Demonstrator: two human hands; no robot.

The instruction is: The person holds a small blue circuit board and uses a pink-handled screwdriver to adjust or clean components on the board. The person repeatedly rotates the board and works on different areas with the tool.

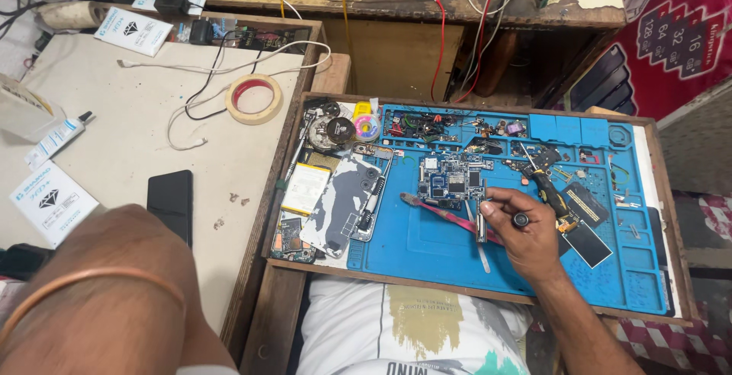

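Note:
My right hand [526, 241] rests on the blue repair mat [427, 249], its fingers closed on a thin metal tool [481, 228] just below a small phone circuit board [450, 180]. A black round tool cap [521, 220] shows between the fingers. A pink-handled tool [438, 212] lies slanted under the hand. My left hand [114, 268] is close to the camera at the lower left, above a copper bangle [91, 277]; its fingers are hidden.
A phone frame [343, 199], a battery [305, 188] and a small board [290, 239] lie at the mat's left edge. A yellow-black screwdriver [546, 186] lies right of the circuit board. On the white bench sit a tape roll [254, 99] and a black phone [169, 203].

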